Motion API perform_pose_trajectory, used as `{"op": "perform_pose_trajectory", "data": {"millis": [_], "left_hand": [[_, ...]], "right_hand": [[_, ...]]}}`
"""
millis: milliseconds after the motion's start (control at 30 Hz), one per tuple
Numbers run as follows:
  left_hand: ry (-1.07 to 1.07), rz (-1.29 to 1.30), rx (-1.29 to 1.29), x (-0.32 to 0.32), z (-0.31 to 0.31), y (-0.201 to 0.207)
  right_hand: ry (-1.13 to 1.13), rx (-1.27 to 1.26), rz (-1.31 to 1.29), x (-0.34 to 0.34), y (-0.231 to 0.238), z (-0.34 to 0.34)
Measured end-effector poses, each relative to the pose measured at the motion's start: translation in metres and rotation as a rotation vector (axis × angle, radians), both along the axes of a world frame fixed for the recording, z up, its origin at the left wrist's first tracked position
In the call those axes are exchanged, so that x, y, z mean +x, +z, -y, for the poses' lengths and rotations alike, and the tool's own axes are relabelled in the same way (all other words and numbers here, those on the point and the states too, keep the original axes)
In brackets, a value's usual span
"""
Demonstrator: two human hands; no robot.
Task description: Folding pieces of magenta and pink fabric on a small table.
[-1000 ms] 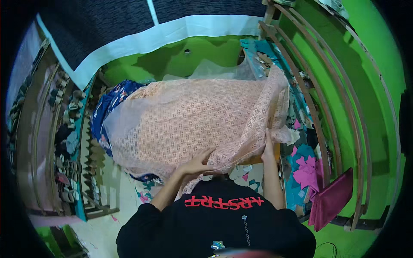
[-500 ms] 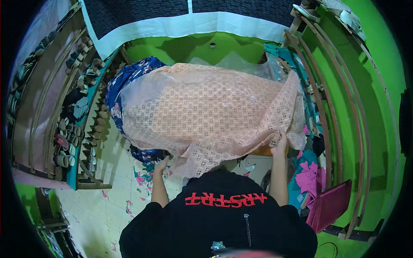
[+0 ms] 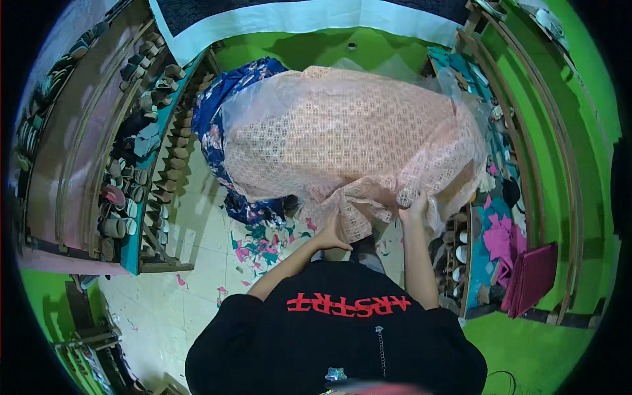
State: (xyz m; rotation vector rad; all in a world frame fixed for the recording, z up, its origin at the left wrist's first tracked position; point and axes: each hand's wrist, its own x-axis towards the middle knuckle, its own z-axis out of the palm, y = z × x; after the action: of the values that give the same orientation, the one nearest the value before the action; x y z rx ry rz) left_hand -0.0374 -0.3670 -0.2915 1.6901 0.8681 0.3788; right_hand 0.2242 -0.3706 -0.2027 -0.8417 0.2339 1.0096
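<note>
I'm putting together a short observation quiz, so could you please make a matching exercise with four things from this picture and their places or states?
1. Peach lace
2. Blue floral cloth
3. Maroon folded piece
4. Small scraps

A. Showing past the left end of another fabric
B. Strewn on the tiled floor
C. Held by the right hand
D. In the picture's lower right

Pairs: 1-C, 2-A, 3-D, 4-B

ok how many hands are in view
2: the left hand at the near edge of the lace, and the right hand farther right, gripping bunched lace. Some fingers are hidden in the folds.
</note>
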Motion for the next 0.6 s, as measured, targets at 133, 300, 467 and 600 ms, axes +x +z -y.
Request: {"op": "perform_pose_trajectory", "data": {"millis": [133, 300, 467, 600], "left_hand": [[0.179, -0.383, 0.267, 0.023, 0.029, 0.045], [0.387, -0.423, 0.192, 0.018, 0.028, 0.008], [-0.037, -0.697, 0.031, 0.033, 0.058, -0.029], [-0.181, -0.077, -1.151, 0.082, 0.066, 0.056]], "right_hand": [[-0.039, 0.112, -0.060, -0.031, 0.016, 0.020], [-0.018, 0.116, -0.023, -0.085, 0.101, 0.041], [-0.010, 0.193, -0.031, -0.091, 0.140, 0.048], [0.006, 0.207, -0.046, -0.086, 0.125, 0.055]]}}
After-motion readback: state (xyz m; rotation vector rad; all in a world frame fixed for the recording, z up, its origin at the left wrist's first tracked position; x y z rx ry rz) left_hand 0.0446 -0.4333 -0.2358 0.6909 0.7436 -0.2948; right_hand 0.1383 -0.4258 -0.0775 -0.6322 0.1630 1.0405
